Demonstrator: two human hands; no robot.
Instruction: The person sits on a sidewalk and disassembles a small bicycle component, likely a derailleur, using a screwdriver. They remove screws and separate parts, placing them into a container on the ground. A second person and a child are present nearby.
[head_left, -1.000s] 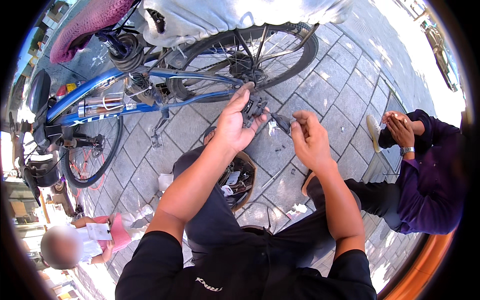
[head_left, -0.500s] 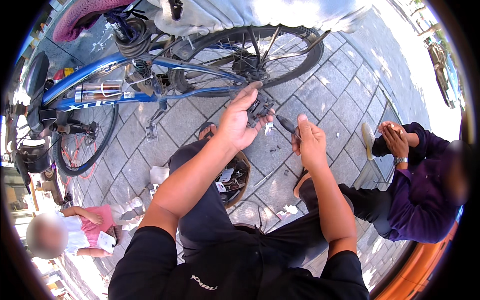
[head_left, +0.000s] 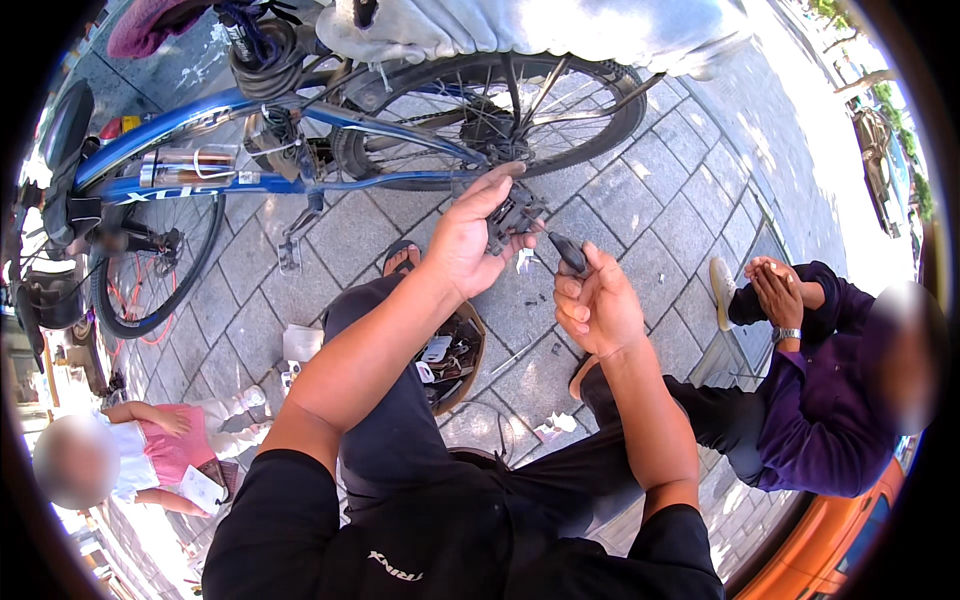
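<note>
My left hand [head_left: 468, 240] is closed around a dark, greasy metal bicycle part [head_left: 514, 214], its exact kind unclear, just below the rear wheel's hub. In my right hand [head_left: 608, 308] is a dark-handled screwdriver [head_left: 568, 253], gripped by the thumb and curled fingers. Its thin shaft points up and left at the part; whether the tip touches is too small to tell. A blue bicycle [head_left: 240, 183] stretches across the upper left, with its rear wheel [head_left: 628, 118] directly beyond my hands.
By my left leg stands a round bin [head_left: 472, 378] of tools and parts. Small scraps [head_left: 556, 427] lie on the paving [head_left: 680, 265]. A person in purple [head_left: 820, 410] sits at right; a child in pink [head_left: 180, 437] is at lower left. Pale cloth [head_left: 540, 28] hangs above the wheel.
My right hand has turned and moved slightly left and down, its fingers now curled around the screwdriver's handle. The left hand still holds the bicycle part. The whole view has shifted a little.
</note>
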